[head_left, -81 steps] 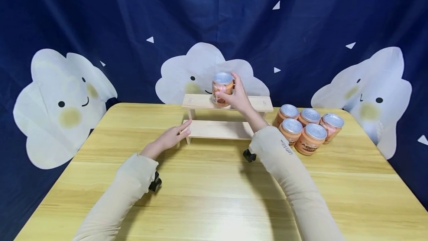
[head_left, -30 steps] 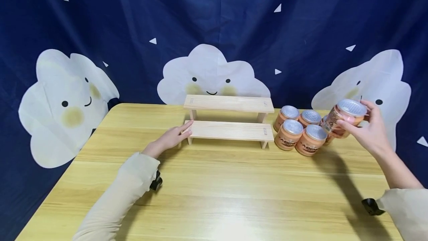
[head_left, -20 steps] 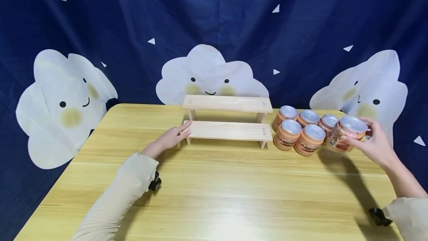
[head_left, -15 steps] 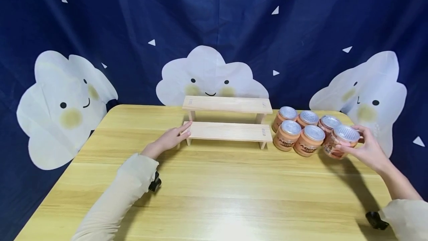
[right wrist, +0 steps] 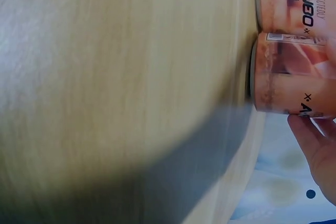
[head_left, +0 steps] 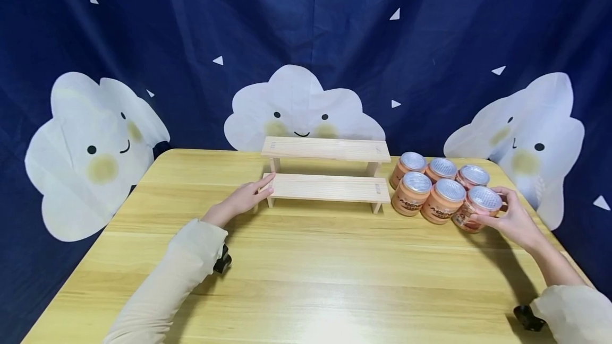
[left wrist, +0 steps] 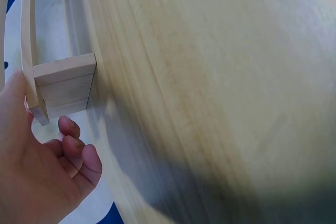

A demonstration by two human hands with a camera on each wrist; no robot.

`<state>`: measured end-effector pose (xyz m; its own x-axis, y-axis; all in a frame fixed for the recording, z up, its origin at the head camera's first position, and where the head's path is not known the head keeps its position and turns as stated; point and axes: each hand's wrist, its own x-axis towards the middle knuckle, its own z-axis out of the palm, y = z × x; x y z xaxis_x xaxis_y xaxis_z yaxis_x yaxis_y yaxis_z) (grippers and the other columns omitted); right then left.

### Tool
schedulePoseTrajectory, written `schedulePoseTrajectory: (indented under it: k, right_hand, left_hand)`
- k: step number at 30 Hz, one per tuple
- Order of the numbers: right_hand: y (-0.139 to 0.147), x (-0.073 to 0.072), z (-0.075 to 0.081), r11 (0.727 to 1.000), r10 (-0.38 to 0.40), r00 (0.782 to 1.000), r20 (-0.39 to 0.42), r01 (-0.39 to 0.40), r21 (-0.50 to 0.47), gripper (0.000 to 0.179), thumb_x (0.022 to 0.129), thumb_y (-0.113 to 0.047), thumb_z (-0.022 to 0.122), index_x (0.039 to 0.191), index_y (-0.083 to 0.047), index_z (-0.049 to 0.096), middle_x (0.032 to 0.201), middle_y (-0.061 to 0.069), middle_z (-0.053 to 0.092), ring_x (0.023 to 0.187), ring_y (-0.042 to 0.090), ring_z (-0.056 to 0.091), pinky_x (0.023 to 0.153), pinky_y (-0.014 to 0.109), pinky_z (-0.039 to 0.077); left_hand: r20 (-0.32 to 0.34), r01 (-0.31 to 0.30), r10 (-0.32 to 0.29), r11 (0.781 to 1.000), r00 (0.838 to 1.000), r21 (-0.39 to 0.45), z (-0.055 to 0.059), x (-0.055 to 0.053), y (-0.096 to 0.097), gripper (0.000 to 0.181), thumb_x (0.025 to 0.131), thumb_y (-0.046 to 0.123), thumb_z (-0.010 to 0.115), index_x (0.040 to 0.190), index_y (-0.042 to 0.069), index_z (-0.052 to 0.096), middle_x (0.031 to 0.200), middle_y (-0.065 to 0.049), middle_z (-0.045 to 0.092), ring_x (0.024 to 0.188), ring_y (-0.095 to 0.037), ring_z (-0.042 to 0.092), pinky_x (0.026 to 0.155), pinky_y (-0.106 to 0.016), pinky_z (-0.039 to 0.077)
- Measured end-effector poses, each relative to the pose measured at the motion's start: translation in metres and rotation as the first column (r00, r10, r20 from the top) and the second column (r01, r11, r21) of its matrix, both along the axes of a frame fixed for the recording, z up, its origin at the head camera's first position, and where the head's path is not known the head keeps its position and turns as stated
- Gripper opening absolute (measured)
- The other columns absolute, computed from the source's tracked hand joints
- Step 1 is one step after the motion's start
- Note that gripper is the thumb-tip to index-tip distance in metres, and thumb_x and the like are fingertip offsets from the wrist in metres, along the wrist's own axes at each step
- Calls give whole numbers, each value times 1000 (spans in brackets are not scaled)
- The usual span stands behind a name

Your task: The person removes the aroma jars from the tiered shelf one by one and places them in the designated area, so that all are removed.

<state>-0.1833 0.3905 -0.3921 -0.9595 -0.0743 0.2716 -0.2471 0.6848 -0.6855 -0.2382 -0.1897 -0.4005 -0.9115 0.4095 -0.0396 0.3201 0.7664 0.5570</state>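
Observation:
My right hand grips an orange, silver-lidded jar by its side at the right of the table. The jar stands upright at the front right of a tight cluster of matching jars. In the right wrist view, this jar touches its neighbour, and fingertips press its outer side. My left hand rests at the left end of the lower board of a two-step wooden rack. In the left wrist view, its other fingers hang loosely curled beside the rack's leg.
The rack's upper board stands at the table's back edge, with nothing on it. A dark blue curtain printed with clouds hangs behind. The jars sit just right of the rack. Bare wooden table spreads in front.
The right hand lifted the jar off the rack's upper board and carried it right, then lowered it beside the other jars. The left hand has stayed at the rack's left end.

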Motion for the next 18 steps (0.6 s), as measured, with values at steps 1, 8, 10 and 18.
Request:
schedulePoseTrajectory:
  k: [1, 8, 10, 18]
  right_hand:
    - [0, 0, 0, 1000, -4, 1000, 7, 4, 4, 63, 74, -4, 72, 118, 11, 30, 105, 14, 40, 83, -14, 35, 66, 5, 34]
    - [-1, -4, -2, 1000, 9, 1000, -4, -9, 24, 69, 73, 0, 72, 122, 15, 25, 103, 21, 42, 82, -16, 36, 65, 4, 34]
    - [-1, -4, -3, 999, 28, 1000, -11, -27, 31, 70, 73, 1, 71, 123, 15, 24, 103, 22, 44, 82, -16, 35, 65, 6, 34]
    - [-5, -3, 13, 997, 42, 998, -43, -39, 71, 64, 78, -6, 69, 127, 14, 33, 111, 13, 49, 96, -9, 37, 71, 11, 30]
  left_hand:
    - [0, 1, -1, 1000, 1000, 1, 0, 0, 0, 57, 98, 37, 38, 146, 13, 22, 141, -21, 34, 126, -40, 35, 103, -52, 26]
    - [-27, -20, 19, 999, 999, -25, 0, 0, 1, 55, 97, 37, 39, 145, 13, 25, 134, -25, 42, 120, -41, 42, 100, -52, 30]
    - [-45, -34, 32, 998, 998, -58, 2, 2, 1, 55, 97, 37, 39, 145, 13, 27, 128, -29, 47, 114, -41, 46, 96, -53, 34]
    - [-65, -67, 58, 988, 996, -140, 8, 8, 0, 54, 96, 38, 42, 143, 13, 31, 107, -27, 55, 97, -34, 52, 84, -51, 40]
